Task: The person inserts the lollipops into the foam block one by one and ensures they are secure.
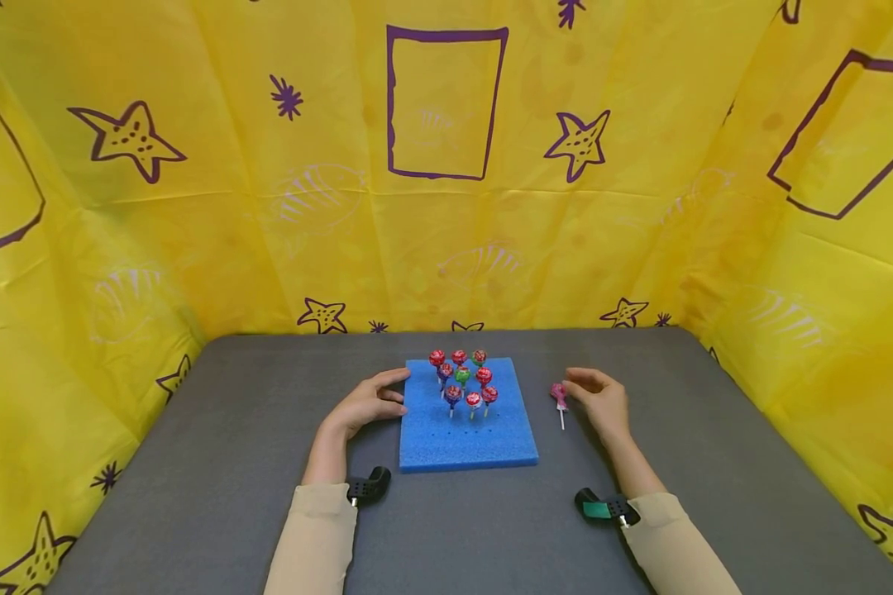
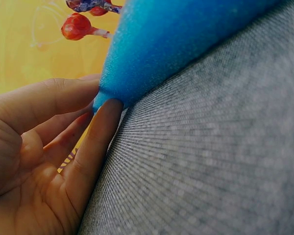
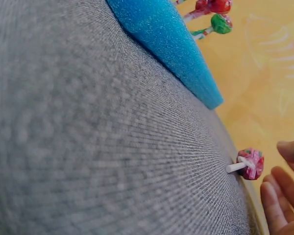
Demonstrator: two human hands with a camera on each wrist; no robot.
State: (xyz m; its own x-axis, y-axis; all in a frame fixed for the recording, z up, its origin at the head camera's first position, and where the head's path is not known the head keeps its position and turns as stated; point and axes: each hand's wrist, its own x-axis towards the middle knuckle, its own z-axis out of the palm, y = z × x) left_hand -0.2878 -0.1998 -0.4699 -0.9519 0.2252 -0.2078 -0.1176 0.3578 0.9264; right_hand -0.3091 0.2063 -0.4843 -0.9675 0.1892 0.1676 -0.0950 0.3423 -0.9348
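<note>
Pink lollipop (image 1: 559,393) lies on the table just beside the right hand's (image 1: 603,402) open, empty grip.

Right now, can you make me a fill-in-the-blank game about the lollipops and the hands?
1. The lollipops stand in a foam block coloured ____.
2. The left hand touches the block's ____ edge.
3. The pink lollipop lies on the ____ table.
4. It lies beside the ____ hand.

Missing words: blue; left; grey; right

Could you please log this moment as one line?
left hand: touching blue foam block edge | right hand: open beside loose pink lollipop | gray table
</note>
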